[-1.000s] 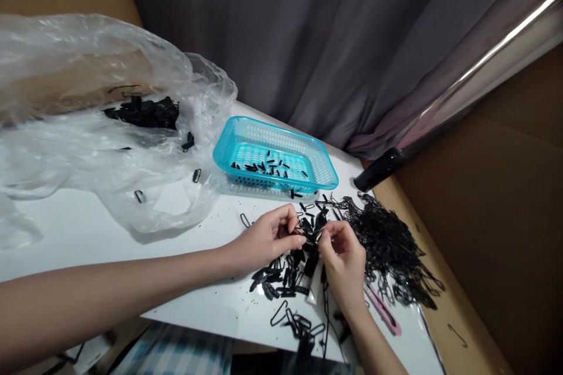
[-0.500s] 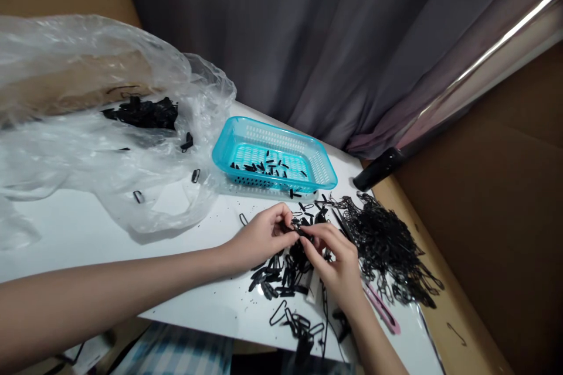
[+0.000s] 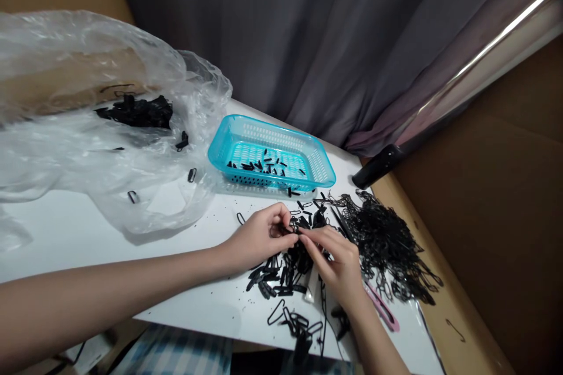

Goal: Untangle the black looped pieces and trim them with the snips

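My left hand (image 3: 266, 231) is closed in a pinch, thumb against curled fingers, on a small black piece (image 3: 294, 229) mostly hidden by the fingertips. From the other side my right hand (image 3: 336, 258) pinches at the same piece, its thumb and forefinger meeting the left fingertips. Below and around both hands lie loose black elongated pieces (image 3: 266, 278), some of them thin open loops. More black loops (image 3: 292, 322) lie closer to the table's front edge. A large tangled pile of thin black loops (image 3: 387, 240) sits right of my right hand.
Behind my hands a blue plastic basket (image 3: 323, 179) holds several small black pieces. Clear plastic sheeting (image 3: 145, 205) with a heap of black pieces (image 3: 141, 111) covers the left. A pink cutter-like tool (image 3: 385, 310) lies beside my right wrist. A black cylinder (image 3: 376, 167) stands at back right.
The view has shifted slightly. Both hands stay together at the same spot, with the right fingers closing a little straighter over the small black piece.
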Demonstrator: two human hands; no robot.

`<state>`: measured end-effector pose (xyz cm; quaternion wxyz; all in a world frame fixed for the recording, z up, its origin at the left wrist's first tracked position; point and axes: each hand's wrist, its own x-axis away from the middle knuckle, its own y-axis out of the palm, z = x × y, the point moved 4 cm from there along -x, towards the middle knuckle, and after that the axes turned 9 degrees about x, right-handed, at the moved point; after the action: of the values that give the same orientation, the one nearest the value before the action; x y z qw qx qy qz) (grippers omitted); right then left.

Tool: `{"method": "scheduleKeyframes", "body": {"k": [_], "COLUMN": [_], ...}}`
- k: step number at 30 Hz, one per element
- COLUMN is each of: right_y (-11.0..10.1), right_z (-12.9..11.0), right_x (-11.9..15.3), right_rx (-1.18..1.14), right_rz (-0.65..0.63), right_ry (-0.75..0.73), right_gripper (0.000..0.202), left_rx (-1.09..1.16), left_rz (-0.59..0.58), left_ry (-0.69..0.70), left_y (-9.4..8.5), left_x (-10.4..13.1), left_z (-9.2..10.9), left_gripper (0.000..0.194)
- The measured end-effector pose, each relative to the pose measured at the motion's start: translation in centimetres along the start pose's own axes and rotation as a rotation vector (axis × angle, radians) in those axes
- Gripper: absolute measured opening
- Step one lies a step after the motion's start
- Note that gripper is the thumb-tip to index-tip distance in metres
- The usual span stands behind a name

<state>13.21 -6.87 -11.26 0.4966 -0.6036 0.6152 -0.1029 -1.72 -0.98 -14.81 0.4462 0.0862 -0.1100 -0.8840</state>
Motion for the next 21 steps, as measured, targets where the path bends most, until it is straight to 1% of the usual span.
{"method": "scheduleKeyframes", "body": {"k": [5, 11, 15, 18, 21], "right_y": [0.11, -0.01, 0.15, 0.35, 0.41], "right_z": [0.03, 0.59, 0.82, 0.69, 0.45], "right_x": [-0.09, -0.10, 0.01, 0.10, 0.22], "right_rx": [0.019, -0.035, -0.059, -0.071, -0.078], "right_rz": [-0.052, -0.088, -0.062, -0.023, 0.007], "right_ry": [0.025, 0.109, 0.153, 0.140, 0.121], "right_gripper": [0.016, 0.018, 0.019, 0.017, 0.027], "left_rx": [-0.032, -0.045, -0.029, -0.014, -0.014], "left_rz": [-0.002, -0.051, -0.050, -0.032, -0.012], "left_ry": [0.012, 0.053, 0.048, 0.035, 0.027], "left_y": [-0.06, 0.40, 0.35, 0.11, -0.08], "left_x": [-0.08, 0.14, 0.10, -0.02, -0.16], "left_z": [-0.10, 0.57, 0.51, 0.16, -0.08], "left_gripper": [0.025, 0.028, 0.028, 0.026, 0.025]}}
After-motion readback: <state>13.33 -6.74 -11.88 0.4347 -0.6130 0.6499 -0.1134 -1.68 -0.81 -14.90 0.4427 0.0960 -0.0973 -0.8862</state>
